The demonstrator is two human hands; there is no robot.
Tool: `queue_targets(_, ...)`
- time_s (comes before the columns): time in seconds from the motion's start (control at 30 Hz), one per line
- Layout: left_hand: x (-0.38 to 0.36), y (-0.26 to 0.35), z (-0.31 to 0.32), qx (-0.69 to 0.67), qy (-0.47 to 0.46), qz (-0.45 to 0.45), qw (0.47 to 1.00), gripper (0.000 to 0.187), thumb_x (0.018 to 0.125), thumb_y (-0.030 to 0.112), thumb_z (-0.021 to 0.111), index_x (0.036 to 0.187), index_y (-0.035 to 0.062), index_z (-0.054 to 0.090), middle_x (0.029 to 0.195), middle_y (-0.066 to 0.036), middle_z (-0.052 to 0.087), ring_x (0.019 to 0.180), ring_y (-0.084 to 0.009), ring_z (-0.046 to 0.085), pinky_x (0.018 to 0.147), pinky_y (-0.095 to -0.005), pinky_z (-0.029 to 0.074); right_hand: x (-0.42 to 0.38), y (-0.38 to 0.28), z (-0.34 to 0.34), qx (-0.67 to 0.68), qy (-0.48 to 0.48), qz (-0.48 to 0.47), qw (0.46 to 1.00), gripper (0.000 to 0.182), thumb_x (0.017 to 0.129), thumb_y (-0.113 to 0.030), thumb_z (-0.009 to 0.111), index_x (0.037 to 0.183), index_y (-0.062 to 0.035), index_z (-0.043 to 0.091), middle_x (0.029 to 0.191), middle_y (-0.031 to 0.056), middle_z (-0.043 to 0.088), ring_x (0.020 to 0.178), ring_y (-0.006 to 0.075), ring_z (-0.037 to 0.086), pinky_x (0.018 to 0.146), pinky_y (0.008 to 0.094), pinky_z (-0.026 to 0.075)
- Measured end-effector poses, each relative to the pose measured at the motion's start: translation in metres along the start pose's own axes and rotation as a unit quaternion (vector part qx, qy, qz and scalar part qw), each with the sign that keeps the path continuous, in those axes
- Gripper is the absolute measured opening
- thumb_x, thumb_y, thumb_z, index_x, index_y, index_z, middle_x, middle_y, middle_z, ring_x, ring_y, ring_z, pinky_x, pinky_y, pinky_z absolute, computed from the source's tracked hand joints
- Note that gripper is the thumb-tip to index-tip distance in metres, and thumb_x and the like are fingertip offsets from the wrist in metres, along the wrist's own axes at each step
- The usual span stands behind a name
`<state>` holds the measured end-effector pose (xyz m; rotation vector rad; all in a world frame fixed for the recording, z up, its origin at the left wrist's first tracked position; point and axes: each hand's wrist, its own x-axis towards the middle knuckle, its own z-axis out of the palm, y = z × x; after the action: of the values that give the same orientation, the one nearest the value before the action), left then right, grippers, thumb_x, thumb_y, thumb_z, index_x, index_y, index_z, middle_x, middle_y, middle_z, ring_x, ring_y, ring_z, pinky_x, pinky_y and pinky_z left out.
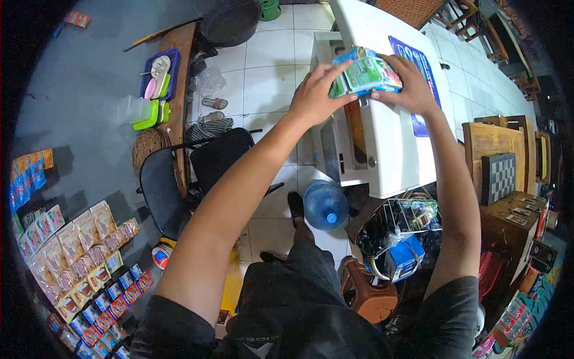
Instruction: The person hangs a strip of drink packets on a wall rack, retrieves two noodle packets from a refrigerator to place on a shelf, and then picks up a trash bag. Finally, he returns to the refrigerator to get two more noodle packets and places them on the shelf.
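A bundle of green and blue printed sachets (372,73) is held up between both of my hands, above the white counter (403,149). My left hand (320,94) grips its left side, with the fingers over the top and the thumb along the near edge. Around the right end closes my right hand (412,88), its thumb by the lower edge. Part of the bundle is covered by the fingers. Under my right wrist, a blue printed sheet (423,72) lies on the counter top.
Strips of hanging sachets (78,257) line the wall at left. A black chair (164,191) stands on the tiled floor, and a blue water jug (326,203) is near my feet. At right are a wire basket (412,215), a brown stool (371,293) and a chessboard (499,178).
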<state>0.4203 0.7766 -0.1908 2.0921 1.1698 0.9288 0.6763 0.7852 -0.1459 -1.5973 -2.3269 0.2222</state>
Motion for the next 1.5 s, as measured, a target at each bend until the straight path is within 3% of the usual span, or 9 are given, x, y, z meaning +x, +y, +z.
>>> queue_targets(0.17,-0.008,0.001,-0.03,-0.037,-0.052,-0.063,0.996,0.053,0.084,0.022,0.07,0.133,0.0215,0.053,0.104,-0.01,0.057,0.094,-0.0253,0.059,0.08,-0.0357,0.048,-0.01,0.002,-0.007,0.042,-0.024,-0.011,0.999,0.094,0.061,-0.059,0.078,0.138,-0.016,0.048,0.136,0.021,0.047,0.124,0.0408,0.047,0.103,0.047,0.039)
queue_targets(0.33,-0.021,-0.013,-0.055,-0.079,0.051,-0.033,0.995,0.031,0.088,0.018,0.063,0.119,0.0148,0.06,0.106,-0.012,0.057,0.101,-0.0313,0.058,0.088,-0.0371,0.047,-0.015,-0.011,-0.026,0.159,-0.085,0.012,0.984,0.089,0.056,-0.037,0.081,0.136,-0.0128,0.049,0.128,0.0196,0.05,0.121,0.0375,0.048,0.102,0.0454,0.04)
queue_targets(0.57,-0.076,-0.037,-0.128,-0.099,0.157,-0.077,0.98,0.024,0.092,0.016,0.057,0.114,0.0042,0.059,0.108,-0.013,0.058,0.102,-0.0282,0.058,0.089,-0.0344,0.044,-0.019,-0.041,-0.033,0.122,-0.034,0.014,0.992,0.09,0.048,-0.038,0.077,0.129,-0.0086,0.05,0.119,0.0194,0.05,0.113,0.0389,0.05,0.098,0.0463,0.041)
queue_targets(0.83,-0.187,-0.019,-0.207,-0.08,0.245,-0.107,0.96,0.021,0.093,0.009,0.054,0.114,0.0044,0.057,0.113,-0.012,0.055,0.108,-0.0263,0.055,0.095,-0.0361,0.041,0.015,-0.121,-0.032,0.328,-0.069,-0.018,0.942,0.087,0.047,-0.03,0.07,0.128,-0.0047,0.047,0.117,0.0116,0.052,0.113,0.0241,0.05,0.1,0.0351,0.036)
queue_targets(1.0,-0.264,0.012,-0.242,-0.064,0.343,-0.147,0.926,0.026,0.092,0.008,0.053,0.116,0.0015,0.056,0.114,-0.012,0.055,0.109,-0.0237,0.055,0.097,-0.0339,0.039,0.029,-0.221,-0.001,0.563,-0.153,-0.026,0.812,0.082,0.06,-0.029,0.065,0.134,-0.006,0.04,0.126,0.0122,0.049,0.118,0.0247,0.047,0.101,0.0339,0.035)
queue_targets(1.1,-0.318,0.041,-0.258,-0.033,0.404,-0.156,0.901,0.027,0.09,0.007,0.052,0.117,0.0024,0.056,0.114,-0.01,0.055,0.109,-0.0197,0.054,0.095,-0.0312,0.04,0.018,-0.271,0.034,0.68,-0.281,0.106,0.669,0.083,0.067,-0.033,0.065,0.14,-0.0071,0.037,0.132,0.0144,0.047,0.12,0.0267,0.047,0.1,0.0368,0.038)
queue_targets(1.2,-0.376,0.07,-0.264,0.009,0.456,-0.217,0.863,0.028,0.091,0.009,0.056,0.118,0.0035,0.056,0.113,-0.009,0.055,0.106,-0.0171,0.054,0.092,-0.0297,0.041,0.002,-0.312,0.083,0.698,-0.335,0.208,0.598,0.072,0.074,-0.046,0.066,0.132,-0.0065,0.048,0.118,0.0142,0.058,0.103,0.0271,0.056,0.088,0.0392,0.048)
queue_targets(1.37,-0.479,0.121,-0.26,0.099,0.565,-0.237,0.784,0.028,0.085,0.007,0.062,0.113,0.0034,0.058,0.109,-0.009,0.058,0.105,-0.0201,0.056,0.091,-0.0311,0.042,-0.05,-0.418,0.089,0.665,-0.443,0.219,0.56,0.067,0.073,-0.059,0.062,0.12,-0.0108,0.055,0.103,0.0082,0.06,0.087,0.0225,0.056,0.071,0.0344,0.045)
queue_targets(1.5,-0.571,0.166,-0.242,0.194,0.574,-0.306,0.734,0.029,0.085,0.01,0.064,0.113,0.0054,0.057,0.108,-0.011,0.057,0.105,-0.0265,0.056,0.091,-0.0349,0.043,-0.119,-0.488,0.081,0.63,-0.492,0.177,0.574,0.071,0.074,-0.056,0.066,0.126,-0.0095,0.053,0.122,0.0122,0.059,0.109,0.0297,0.056,0.092,0.0425,0.045)
